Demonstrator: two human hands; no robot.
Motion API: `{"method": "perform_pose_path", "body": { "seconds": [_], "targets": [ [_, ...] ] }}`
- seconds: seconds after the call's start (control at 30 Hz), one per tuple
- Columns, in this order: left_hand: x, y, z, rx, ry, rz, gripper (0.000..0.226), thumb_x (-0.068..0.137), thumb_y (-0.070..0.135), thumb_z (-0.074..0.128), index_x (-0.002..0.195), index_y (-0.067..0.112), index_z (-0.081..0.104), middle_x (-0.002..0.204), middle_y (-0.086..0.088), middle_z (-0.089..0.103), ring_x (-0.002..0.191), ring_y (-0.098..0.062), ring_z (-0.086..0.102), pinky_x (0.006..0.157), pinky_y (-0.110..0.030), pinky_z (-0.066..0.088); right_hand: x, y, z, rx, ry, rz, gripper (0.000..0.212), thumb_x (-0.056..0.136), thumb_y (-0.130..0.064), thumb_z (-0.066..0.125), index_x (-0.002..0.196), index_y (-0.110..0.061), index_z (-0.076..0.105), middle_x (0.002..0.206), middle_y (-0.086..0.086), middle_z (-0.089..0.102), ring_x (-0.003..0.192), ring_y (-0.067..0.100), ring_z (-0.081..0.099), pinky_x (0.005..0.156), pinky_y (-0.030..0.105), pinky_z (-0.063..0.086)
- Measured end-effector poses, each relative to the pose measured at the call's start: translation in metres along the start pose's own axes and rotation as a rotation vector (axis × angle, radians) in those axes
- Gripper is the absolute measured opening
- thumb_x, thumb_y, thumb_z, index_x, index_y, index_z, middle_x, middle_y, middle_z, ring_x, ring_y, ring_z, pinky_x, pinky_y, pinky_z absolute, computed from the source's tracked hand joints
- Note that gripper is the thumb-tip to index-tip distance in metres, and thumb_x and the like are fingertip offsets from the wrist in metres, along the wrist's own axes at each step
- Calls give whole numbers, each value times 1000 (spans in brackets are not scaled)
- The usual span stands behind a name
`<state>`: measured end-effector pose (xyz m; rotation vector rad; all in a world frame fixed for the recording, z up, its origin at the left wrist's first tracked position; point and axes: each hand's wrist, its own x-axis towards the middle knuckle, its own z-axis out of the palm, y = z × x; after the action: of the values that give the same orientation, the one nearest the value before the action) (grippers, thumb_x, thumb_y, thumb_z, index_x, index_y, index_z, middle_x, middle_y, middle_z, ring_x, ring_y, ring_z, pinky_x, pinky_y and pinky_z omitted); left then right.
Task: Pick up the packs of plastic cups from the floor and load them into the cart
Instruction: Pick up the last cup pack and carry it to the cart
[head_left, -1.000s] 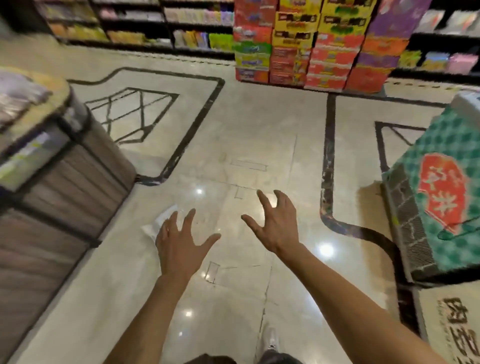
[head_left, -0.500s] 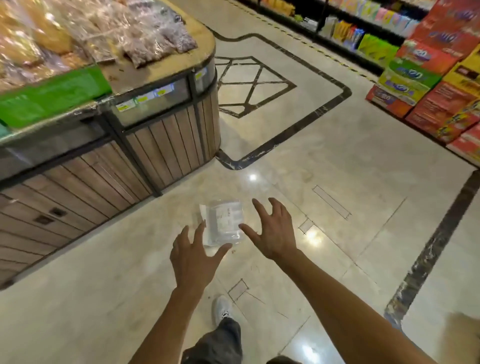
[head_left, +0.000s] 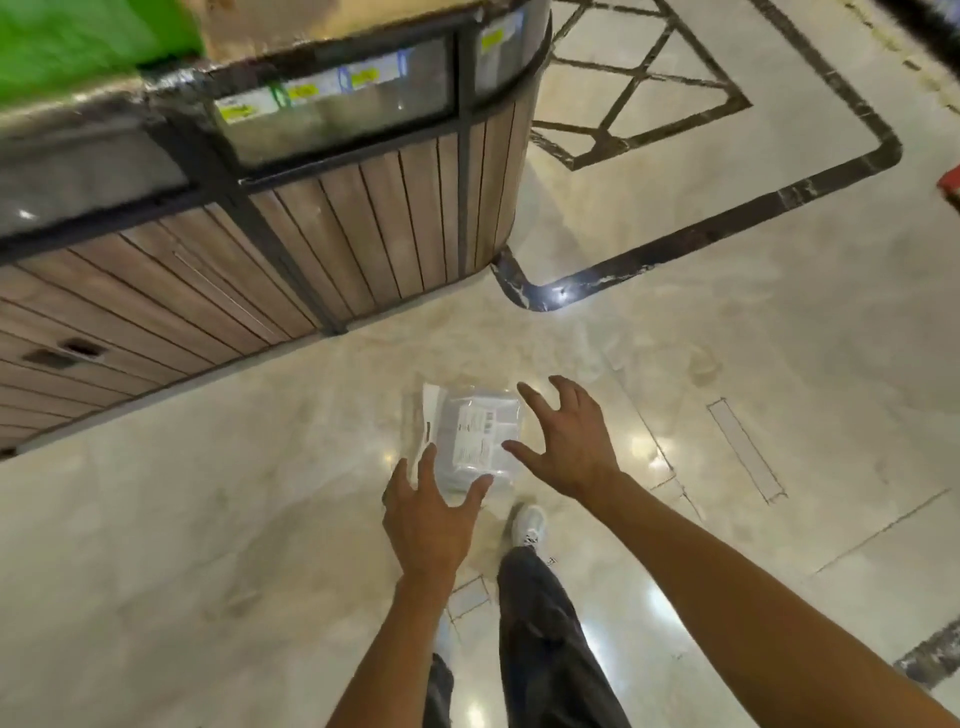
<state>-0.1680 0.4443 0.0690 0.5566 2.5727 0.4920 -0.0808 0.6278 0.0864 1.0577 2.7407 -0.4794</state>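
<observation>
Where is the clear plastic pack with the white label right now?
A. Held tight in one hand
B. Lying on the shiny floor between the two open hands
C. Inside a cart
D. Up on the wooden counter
B: the clear plastic pack with the white label lies flat on the shiny marble floor, with the left hand and right hand spread open on either side, neither gripping it.
</observation>
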Motion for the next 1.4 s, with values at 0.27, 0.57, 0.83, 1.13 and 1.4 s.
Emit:
{"method": "perform_pose_path", "body": {
  "seconds": [0.27, 0.57, 0.83, 1.13, 1.4],
  "targets": [
    [127, -33, 227, -150, -51, -284, 112, 68, 101, 31, 157, 34, 34, 163, -11, 35, 145, -36, 37, 110, -55, 43, 176, 86, 209, -33, -163, -205, 80, 86, -72, 58, 151, -27, 48, 151, 25, 45, 140, 44, 41, 113, 54, 38],
    [225, -124, 504, -212, -20, -407, 105, 79, 88, 53, 162, 29, 31, 170, -22, 12, 153, -49, 20, 122, -62, 26, 315, 144, 470, -173, -288, -347, 93, 83, -84, 48, 161, -40, 23, 164, 22, 21, 151, 45, 21, 122, 57, 22],
    [284, -166, 520, -29, 59, 79, 87, 90, 75, 57, 162, 34, 31, 173, -13, 6, 158, -45, -1, 122, -65, 24, 258, 192, 535, 47, -47, 92, 101, 80, -93, 37, 163, -39, 18, 154, 20, 35, 131, 42, 43, 102, 57, 42],
    [310, -160, 507, -202, 5, -180, 109, 70, 82, 66, 162, 47, 19, 171, -23, -7, 154, -50, 13, 109, -63, 41, 260, 209, 542, 253, -109, 182, 116, 64, -104, 41, 161, -51, 3, 156, 17, 27, 123, 45, 55, 85, 58, 60],
    [308, -155, 507, -151, 50, -203, 112, 68, 82, 71, 161, 47, 18, 151, -23, 35, 135, -40, 39, 98, -50, 49, 256, 206, 539, 241, -96, 225, 117, 62, -105, 42, 159, -54, 2, 132, 14, 44, 99, 36, 63, 70, 48, 61]
  ]
}}
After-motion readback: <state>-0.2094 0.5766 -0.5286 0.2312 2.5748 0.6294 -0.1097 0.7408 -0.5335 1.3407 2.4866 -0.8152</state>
